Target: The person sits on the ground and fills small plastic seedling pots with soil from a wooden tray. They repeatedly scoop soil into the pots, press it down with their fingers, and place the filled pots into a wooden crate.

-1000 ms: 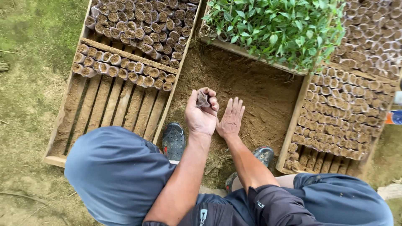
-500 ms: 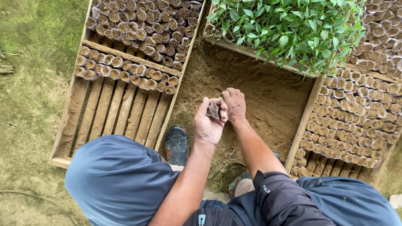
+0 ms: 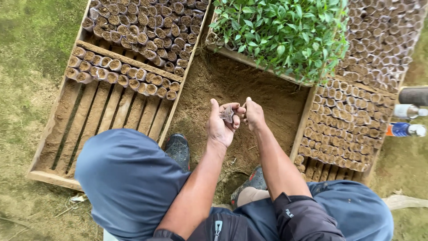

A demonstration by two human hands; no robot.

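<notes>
My left hand (image 3: 221,125) holds a small clear plastic seedling bag (image 3: 228,114) partly filled with soil, its fingers curled around it. My right hand (image 3: 253,114) is closed beside it, its fingers touching the bag's mouth. Both hands hover over a pile of loose brown soil (image 3: 249,91) on the ground between two wooden crates. My knees in blue trousers and my dark shoes (image 3: 177,148) frame the lower view.
A wooden slatted crate (image 3: 104,114) on the left holds rows of filled soil bags (image 3: 133,42). A crate on the right (image 3: 352,120) is packed with more bags. Green seedlings (image 3: 281,33) stand at the top. Two bottles (image 3: 408,120) lie at the right edge.
My right hand rose from lying flat on the soil and closed in against the bag in my left hand. The camera shifted slightly.
</notes>
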